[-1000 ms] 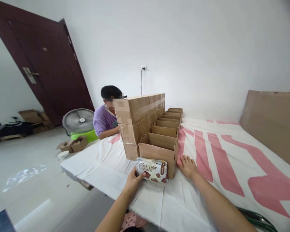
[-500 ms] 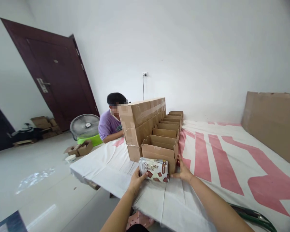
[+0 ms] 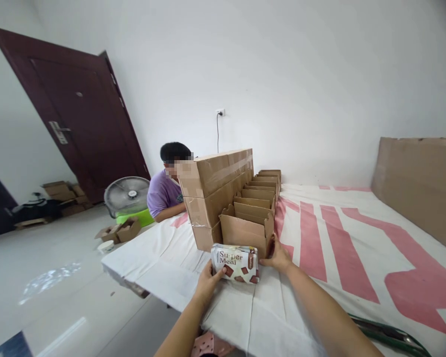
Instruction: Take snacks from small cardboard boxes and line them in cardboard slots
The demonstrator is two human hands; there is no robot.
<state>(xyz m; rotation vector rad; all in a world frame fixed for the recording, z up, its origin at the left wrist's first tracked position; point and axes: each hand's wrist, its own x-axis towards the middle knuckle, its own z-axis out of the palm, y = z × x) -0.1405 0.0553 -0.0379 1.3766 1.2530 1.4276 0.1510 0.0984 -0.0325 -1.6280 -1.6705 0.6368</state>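
My left hand [image 3: 207, 282] is closed around the left end of a white and brown "Su-per Meal" packet [image 3: 235, 265], thumb across its front. More packaging shows at its top edge, but I cannot tell how many packets are there. The packet is held upright just in front of an open cardboard box [image 3: 243, 234]. At that box's lower right corner, my right hand [image 3: 277, 258] grips it, with the thumb at the front and fingers along the side. Behind it runs a row of several open boxes [image 3: 259, 192]; their insides are mostly hidden.
Taped closed cartons [image 3: 217, 176] are stacked left of the row. Beyond them a person in a purple shirt [image 3: 160, 193] leans on the table [image 3: 152, 253]. A large cardboard sheet [image 3: 419, 183] stands at right. A green-handled tool [image 3: 390, 332] lies near front right; a fan [image 3: 130, 196] is at left.
The front box has shifted slightly away from me, towards the row, with my right hand still at its corner. The packet stays in my left hand, slightly lower in view.
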